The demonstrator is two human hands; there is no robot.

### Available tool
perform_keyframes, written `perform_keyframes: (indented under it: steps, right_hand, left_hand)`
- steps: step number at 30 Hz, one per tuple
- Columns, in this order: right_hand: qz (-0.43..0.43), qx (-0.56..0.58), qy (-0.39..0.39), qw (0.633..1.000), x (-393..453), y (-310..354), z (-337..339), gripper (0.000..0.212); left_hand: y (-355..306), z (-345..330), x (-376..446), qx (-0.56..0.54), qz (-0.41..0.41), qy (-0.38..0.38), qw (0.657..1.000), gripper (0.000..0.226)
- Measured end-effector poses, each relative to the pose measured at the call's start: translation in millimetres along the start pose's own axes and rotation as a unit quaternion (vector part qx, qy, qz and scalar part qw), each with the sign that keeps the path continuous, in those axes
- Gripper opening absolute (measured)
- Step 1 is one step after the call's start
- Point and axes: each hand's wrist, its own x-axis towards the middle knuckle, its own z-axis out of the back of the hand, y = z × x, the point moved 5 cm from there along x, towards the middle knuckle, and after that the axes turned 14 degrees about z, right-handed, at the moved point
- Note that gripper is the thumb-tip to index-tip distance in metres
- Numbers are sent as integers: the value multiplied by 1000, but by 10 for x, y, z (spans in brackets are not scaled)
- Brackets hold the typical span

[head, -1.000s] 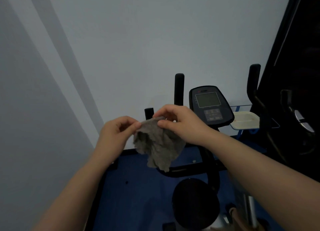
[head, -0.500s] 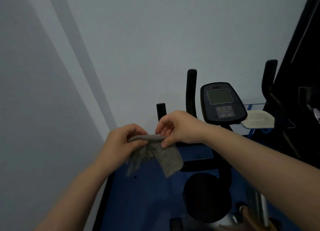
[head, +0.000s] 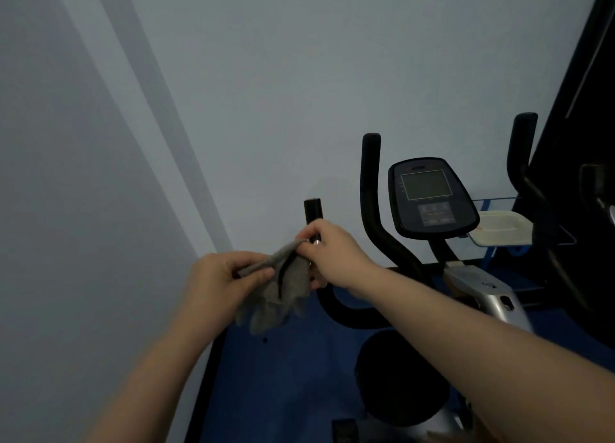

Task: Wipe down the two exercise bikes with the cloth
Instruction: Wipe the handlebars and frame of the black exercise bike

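Both hands have drifted left and lower against the bike since half a second ago, and the cloth [head: 276,293] now hangs in front of the near handlebar [head: 312,216] rather than clear of it. Left hand [head: 226,279] pinches 1 edge between thumb and curled fingers; right hand [head: 329,253] pinches the other edge close by — the pair stretching it, likely to fold a fresh wiping face before touching the exercise bike [head: 429,199]. Its console screen is dark, and the small marking above it is too blurred to read — no brand legible.
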Motion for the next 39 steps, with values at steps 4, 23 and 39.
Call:
perform_keyframes:
  steps: [4,23,39]
  right_hand:
    - [-92,191,5,977,-105,-181,-116,12]
    - [57,8,-163,985,-853,-223,1421,18]
    - [13,-356,-205,911,-1300,-821,1003,53]
  left_hand:
    - [94,-291,-111,-12,-20,8,1000,38]
    - [-658,-1387,111,-118,-12,170,978,10]
    - [-475,-1900,-207,-53,27,110,992,14]
